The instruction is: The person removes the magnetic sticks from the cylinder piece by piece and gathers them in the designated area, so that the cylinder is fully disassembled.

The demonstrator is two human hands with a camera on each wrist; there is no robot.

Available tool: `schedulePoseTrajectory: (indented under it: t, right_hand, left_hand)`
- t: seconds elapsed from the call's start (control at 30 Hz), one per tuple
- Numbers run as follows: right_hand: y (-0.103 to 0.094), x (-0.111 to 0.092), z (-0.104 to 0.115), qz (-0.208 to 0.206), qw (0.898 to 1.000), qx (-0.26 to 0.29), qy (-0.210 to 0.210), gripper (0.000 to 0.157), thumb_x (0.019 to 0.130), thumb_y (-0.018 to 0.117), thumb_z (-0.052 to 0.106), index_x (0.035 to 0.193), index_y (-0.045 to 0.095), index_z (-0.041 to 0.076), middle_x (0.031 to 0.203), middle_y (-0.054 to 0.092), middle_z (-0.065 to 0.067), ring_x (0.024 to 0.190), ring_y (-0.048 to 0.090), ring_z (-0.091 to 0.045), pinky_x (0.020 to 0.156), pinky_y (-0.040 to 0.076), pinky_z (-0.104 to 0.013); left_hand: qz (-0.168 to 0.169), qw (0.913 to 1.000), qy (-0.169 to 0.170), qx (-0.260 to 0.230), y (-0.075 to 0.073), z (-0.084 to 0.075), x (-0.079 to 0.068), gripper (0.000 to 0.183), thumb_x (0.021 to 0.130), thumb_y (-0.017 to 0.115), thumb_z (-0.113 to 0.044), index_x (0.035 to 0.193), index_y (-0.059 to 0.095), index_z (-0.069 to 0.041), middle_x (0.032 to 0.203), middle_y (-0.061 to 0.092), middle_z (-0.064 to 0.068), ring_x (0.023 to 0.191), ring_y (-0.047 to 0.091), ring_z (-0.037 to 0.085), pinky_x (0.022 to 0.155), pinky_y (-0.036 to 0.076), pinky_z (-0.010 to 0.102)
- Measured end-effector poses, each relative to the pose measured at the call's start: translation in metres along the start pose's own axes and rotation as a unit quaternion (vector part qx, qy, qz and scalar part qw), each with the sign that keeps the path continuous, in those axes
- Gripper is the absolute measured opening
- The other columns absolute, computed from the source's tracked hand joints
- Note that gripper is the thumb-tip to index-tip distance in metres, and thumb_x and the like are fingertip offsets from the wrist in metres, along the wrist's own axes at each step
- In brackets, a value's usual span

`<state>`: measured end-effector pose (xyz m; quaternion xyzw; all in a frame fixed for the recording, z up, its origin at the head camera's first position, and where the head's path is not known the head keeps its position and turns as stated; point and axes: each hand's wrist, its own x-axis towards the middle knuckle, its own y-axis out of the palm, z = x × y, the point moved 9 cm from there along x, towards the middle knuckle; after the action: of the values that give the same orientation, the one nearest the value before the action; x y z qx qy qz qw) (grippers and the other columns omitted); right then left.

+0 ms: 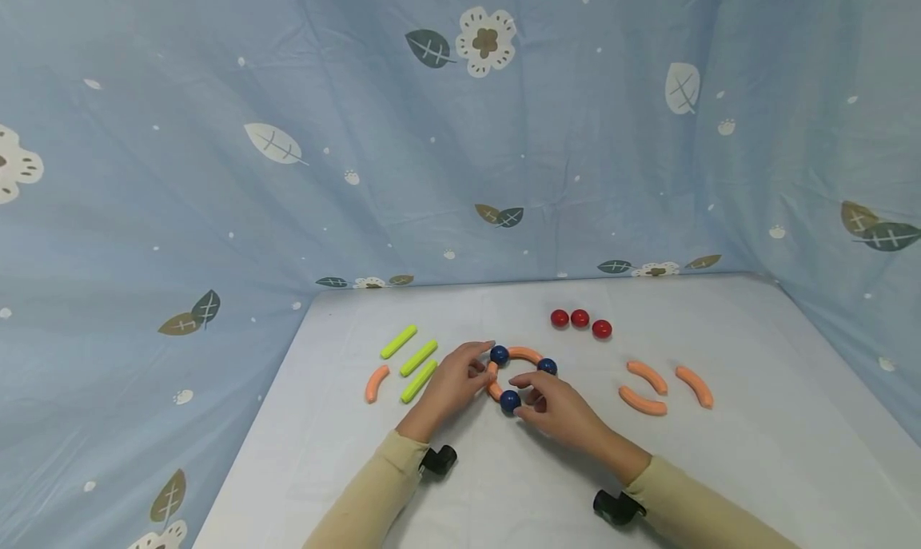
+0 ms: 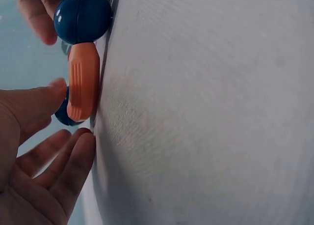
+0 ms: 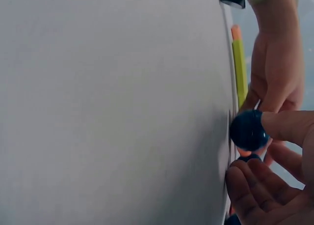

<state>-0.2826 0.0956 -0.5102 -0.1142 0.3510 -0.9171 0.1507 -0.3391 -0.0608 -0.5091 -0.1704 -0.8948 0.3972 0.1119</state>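
A ring of toy building pieces lies on the white table, with three blue balls and orange curved rods between them. My left hand [image 1: 460, 377] is at the ring's left side, its thumb on the left orange curved rod [image 2: 83, 82] and its index finger by the far-left blue ball [image 1: 500, 355]. My right hand [image 1: 557, 409] pinches the near blue ball [image 1: 510, 401] between thumb and fingers. Another orange curved rod [image 1: 525, 353] joins the far-left ball to the right blue ball [image 1: 547, 366]. My right hand hides the ring's near-right side.
Three red balls [image 1: 580, 319] sit behind the ring. Three lime-green straight rods [image 1: 419, 358] and a single orange curved rod [image 1: 376, 383] lie left. Three more orange curved rods [image 1: 643, 401] lie right. A patterned blue curtain [image 1: 432, 157] surrounds the white table [image 1: 755, 469].
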Motion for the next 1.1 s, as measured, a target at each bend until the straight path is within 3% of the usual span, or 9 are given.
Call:
schedulePoseTrajectory:
  t: [0.33, 0.87, 1.1]
  right_hand:
    - [0.008, 0.005, 0.009, 0.012, 0.999, -0.043, -0.005, 0.038, 0.088, 0.081, 0.018, 0.125, 0.070, 0.019, 0.104, 0.065, 0.009, 0.087, 0.058, -0.008, 0.076, 0.053, -0.027]
    - [0.008, 0.005, 0.012, 0.002, 0.998, -0.060, -0.007, 0.032, 0.088, 0.081, 0.016, 0.118, 0.071, 0.019, 0.103, 0.066, 0.010, 0.086, 0.057, -0.007, 0.074, 0.053, -0.027]
    - [0.009, 0.000, 0.014, 0.014, 0.998, -0.052, -0.018, 0.030, 0.088, 0.080, 0.015, 0.117, 0.071, 0.017, 0.110, 0.068, 0.008, 0.099, 0.063, -0.010, 0.086, 0.056, -0.033]
  left_hand:
    - [0.014, 0.9990, 0.035, 0.024, 0.002, -0.006, 0.003, 0.052, 0.097, 0.072, -0.021, 0.146, 0.058, -0.019, 0.144, 0.057, 0.004, 0.103, 0.066, 0.015, 0.083, 0.056, 0.029]
    - [0.010, 0.9993, 0.028, 0.022, 0.004, -0.008, 0.005, 0.051, 0.097, 0.072, -0.017, 0.146, 0.058, -0.017, 0.141, 0.057, 0.007, 0.100, 0.066, 0.014, 0.081, 0.055, 0.029]
    - [0.011, 0.9993, 0.026, 0.022, 0.005, -0.007, 0.005, 0.051, 0.097, 0.072, -0.017, 0.146, 0.058, -0.017, 0.142, 0.057, 0.007, 0.099, 0.066, 0.015, 0.082, 0.056, 0.030]
